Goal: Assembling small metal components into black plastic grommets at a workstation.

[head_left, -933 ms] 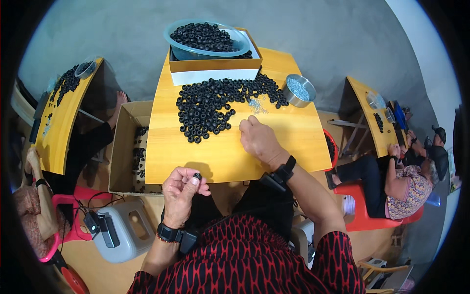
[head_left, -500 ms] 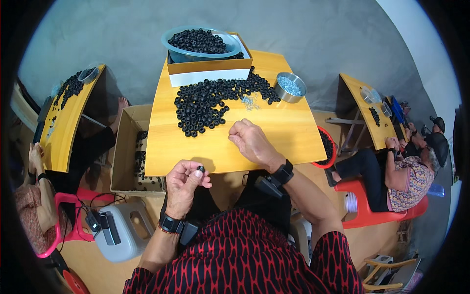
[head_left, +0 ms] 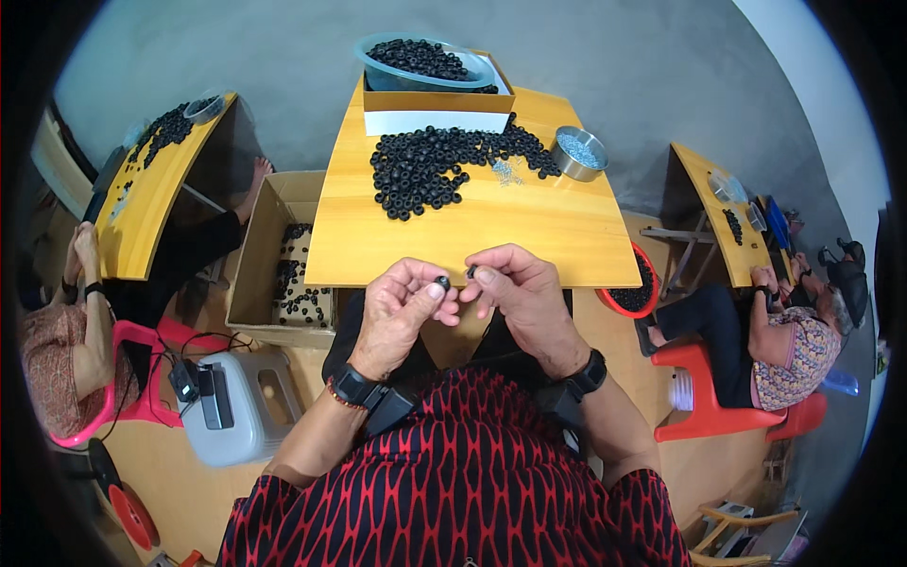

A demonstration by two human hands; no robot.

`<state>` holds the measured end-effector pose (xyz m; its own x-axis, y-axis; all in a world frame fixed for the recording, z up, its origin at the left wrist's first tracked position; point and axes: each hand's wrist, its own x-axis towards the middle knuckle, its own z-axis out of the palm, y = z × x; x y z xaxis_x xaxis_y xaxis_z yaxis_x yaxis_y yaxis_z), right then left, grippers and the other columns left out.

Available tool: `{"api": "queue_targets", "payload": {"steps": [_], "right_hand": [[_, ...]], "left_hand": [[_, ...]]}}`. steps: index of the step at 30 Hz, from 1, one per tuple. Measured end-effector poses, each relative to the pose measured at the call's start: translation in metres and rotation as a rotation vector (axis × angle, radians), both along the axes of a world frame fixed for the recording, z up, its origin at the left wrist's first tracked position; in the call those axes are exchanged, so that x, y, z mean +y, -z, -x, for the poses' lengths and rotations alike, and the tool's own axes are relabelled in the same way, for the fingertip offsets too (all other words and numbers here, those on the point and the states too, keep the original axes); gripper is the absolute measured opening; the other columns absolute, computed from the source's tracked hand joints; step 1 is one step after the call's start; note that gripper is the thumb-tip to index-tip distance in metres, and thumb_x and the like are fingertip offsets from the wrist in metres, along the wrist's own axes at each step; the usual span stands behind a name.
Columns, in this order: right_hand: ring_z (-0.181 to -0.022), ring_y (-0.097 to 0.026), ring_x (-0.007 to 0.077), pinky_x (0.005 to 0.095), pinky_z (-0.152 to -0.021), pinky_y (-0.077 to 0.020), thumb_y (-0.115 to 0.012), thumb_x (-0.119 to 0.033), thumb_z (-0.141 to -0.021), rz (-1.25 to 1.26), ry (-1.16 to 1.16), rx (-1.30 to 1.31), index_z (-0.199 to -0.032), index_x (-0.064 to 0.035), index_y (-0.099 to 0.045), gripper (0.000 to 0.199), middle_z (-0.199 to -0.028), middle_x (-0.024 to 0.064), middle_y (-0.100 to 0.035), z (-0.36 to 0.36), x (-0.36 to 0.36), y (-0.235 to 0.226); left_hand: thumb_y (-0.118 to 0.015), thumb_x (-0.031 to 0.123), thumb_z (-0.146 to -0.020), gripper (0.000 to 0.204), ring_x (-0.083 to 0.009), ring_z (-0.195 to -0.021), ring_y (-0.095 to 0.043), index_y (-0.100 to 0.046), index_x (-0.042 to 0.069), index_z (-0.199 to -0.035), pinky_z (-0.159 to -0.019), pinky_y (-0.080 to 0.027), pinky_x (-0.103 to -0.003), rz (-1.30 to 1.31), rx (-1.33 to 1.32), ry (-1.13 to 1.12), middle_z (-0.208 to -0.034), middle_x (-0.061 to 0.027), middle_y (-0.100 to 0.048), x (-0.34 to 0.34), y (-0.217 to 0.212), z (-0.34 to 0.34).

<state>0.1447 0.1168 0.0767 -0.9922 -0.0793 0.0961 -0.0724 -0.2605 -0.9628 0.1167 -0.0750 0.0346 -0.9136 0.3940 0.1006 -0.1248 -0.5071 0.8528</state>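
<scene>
While my left hand (head_left: 402,307) pinches a black ring (head_left: 442,282), my right hand (head_left: 529,295) grasps a small dark piece (head_left: 471,271)

As both hands meet at the near edge of the yellow table (head_left: 472,241), I have the ring between my left thumb and fingertips, its round end facing up. My right thumb and forefinger are closed on the dark piece; it is too covered for me to tell its full shape. The two sit near each other, a gap between them, and my fingers do not touch across it.

Beyond my hands, a heap of black rings (head_left: 416,175) spreads over the table. To its right lie thin silvery pins (head_left: 507,172), just beside a metal bowl (head_left: 578,171) filled with pale blue bits (head_left: 576,147). Behind the heap, a blue basin (head_left: 480,72) full of black pieces rests on a brown-and-white box (head_left: 435,124).

Below the table on my left, a cardboard box (head_left: 248,279) has black pieces strewn over its bottom; on my right, a red basin (head_left: 655,285) holds more. One co-worker (head_left: 71,345) sits at a table to my left, another (head_left: 789,364) to my right.
</scene>
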Motion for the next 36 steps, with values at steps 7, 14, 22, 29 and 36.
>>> {"api": "queue_targets", "payload": {"steps": [7, 14, 22, 29, 36], "right_hand": [[-0.077, -0.067, 0.0114, 0.0229, -0.065, -0.0543, -0.065, -0.006, -0.097, 0.075, -0.007, -0.003, -0.112, 0.0021, -0.065, 0.017, -0.09, 0.0073, -0.07, -0.012, 0.005, 0.002], [-0.079, -0.068, 0.0116, 0.0231, -0.066, -0.0552, -0.066, -0.005, -0.096, 0.031, 0.021, 0.001, -0.109, 0.0021, -0.067, 0.015, -0.091, 0.0074, -0.071, -0.013, 0.004, 0.002], [-0.078, -0.065, 0.0067, 0.0214, -0.067, -0.0532, -0.064, -0.005, -0.098, -0.283, 0.03, 0.136, -0.108, 0.002, -0.067, 0.013, -0.089, 0.0036, -0.071, -0.013, -0.001, -0.008], [-0.079, -0.064, 0.0067, 0.0208, -0.068, -0.0529, -0.063, -0.003, -0.098, -0.419, 0.035, 0.132, -0.108, 0.0026, -0.067, 0.012, -0.091, 0.0041, -0.071, -0.014, -0.003, -0.013], [-0.074, -0.062, 0.007, 0.022, -0.066, -0.051, -0.066, -0.003, -0.096, -0.508, 0.027, 0.19, -0.102, 0.0036, -0.068, 0.01, -0.089, 0.0035, -0.066, -0.011, -0.004, -0.013]], "left_hand": [[-0.06, 0.006, -0.1, 0.012, -0.0103, -0.076, -0.067, -0.059, -0.002, -0.11, -0.073, -0.058, -0.025, 0.013, 0.035, 0.079, -0.094, -0.0087, -0.069, 0.007, -0.014, -0.011], [-0.06, 0.006, -0.1, 0.011, -0.0089, -0.076, -0.066, -0.059, -0.002, -0.109, -0.072, -0.057, -0.024, 0.053, 0.082, 0.082, -0.095, -0.0082, -0.069, 0.008, -0.014, -0.012], [-0.06, 0.006, -0.1, 0.011, -0.0087, -0.076, -0.065, -0.059, -0.002, -0.109, -0.072, -0.056, -0.023, 0.088, 0.092, 0.056, -0.094, -0.0078, -0.07, 0.009, -0.015, -0.012], [-0.059, 0.008, -0.101, 0.014, -0.0134, -0.079, -0.068, -0.058, -0.002, -0.111, -0.073, -0.059, -0.026, 0.097, 0.115, 0.064, -0.096, -0.0122, -0.071, 0.007, -0.01, -0.009], [-0.059, 0.004, -0.101, 0.012, -0.0121, -0.077, -0.068, -0.058, -0.003, -0.11, -0.072, -0.058, -0.025, 0.127, 0.122, 0.042, -0.095, -0.0115, -0.07, 0.007, -0.011, -0.011]]}}
